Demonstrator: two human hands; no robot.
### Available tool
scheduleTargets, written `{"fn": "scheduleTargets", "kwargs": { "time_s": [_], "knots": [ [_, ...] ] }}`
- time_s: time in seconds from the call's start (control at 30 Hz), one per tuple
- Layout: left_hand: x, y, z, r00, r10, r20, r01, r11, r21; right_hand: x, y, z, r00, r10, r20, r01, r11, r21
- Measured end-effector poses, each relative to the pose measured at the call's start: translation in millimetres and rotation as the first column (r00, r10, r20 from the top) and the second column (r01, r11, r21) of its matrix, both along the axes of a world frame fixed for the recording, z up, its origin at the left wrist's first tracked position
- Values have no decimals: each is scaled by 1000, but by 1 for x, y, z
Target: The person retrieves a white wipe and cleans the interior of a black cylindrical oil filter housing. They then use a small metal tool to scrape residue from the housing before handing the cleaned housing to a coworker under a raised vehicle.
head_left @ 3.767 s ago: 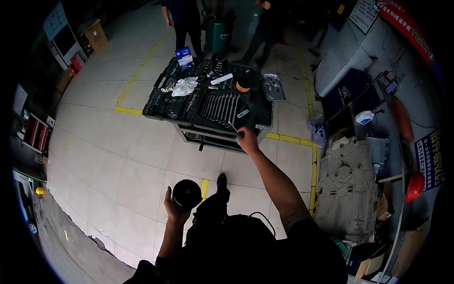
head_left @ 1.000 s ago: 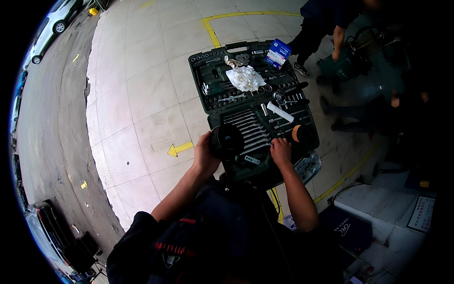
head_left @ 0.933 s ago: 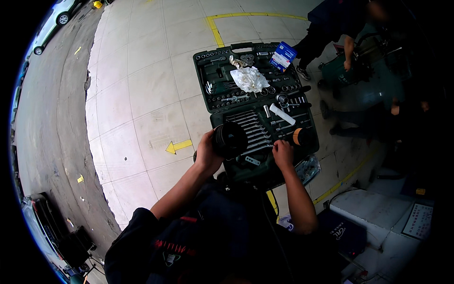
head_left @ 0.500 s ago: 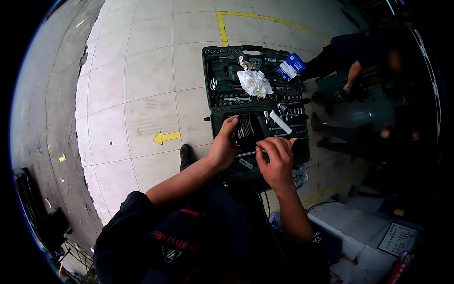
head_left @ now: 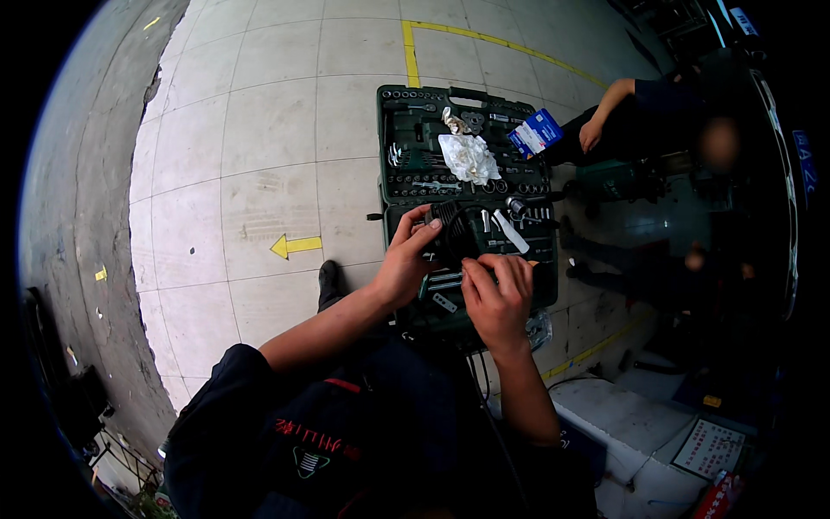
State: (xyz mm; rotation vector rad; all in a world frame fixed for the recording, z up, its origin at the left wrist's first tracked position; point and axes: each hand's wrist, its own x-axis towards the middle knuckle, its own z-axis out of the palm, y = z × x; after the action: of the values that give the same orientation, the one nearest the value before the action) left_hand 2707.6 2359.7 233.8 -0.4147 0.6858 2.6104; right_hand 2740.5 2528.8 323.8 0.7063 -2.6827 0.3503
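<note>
Over the open tool case, my left hand [head_left: 405,262] is closed round a black, ribbed, bellows-like boot [head_left: 451,232], thumb on its near side. My right hand [head_left: 500,297] is closed in a pinch at the boot's lower right edge. What lies between those fingertips is too dark and small to make out. Below the hands, the dark green tool case [head_left: 381,143] holds sockets, wrenches and bars in moulded slots. A white strip-like piece [head_left: 511,232] lies in the case beside a ratchet-like tool [head_left: 517,204].
Crumpled white paper [head_left: 469,159] and a blue-and-white box [head_left: 535,133] rest on the case's far half. At right, another person's arm [head_left: 603,114] reaches near the box. A yellow arrow [head_left: 296,246] marks the tiled floor, and a white block-like surface [head_left: 596,406] stands at lower right.
The boot has turned and tilted in my hands, with its open rim showing more. The other person's arm has risen toward the box. The view has shifted slightly.
</note>
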Motion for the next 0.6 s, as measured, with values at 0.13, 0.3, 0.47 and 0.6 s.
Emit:
{"fn": "scheduleTargets", "kwargs": {
  "time_s": [0.13,0.3,0.47,0.6],
  "knots": [
    [3,-7,-1,1000,-14,-26,13,999,-34,2,-1,-2,1000,-21,-3,21,1000,7],
    [5,-8,1,991,-57,-120,47,995,-89,7,-2,-2,1000,-25,4,25,1000,-17],
    [6,-13,-1,949,-170,-266,80,945,-318,6,6,11,996,20,88,0,975,-223],
    [9,-20,3,891,-296,-345,148,907,-394,-12,29,20,975,-94,200,163,918,-363]
  ]
}}
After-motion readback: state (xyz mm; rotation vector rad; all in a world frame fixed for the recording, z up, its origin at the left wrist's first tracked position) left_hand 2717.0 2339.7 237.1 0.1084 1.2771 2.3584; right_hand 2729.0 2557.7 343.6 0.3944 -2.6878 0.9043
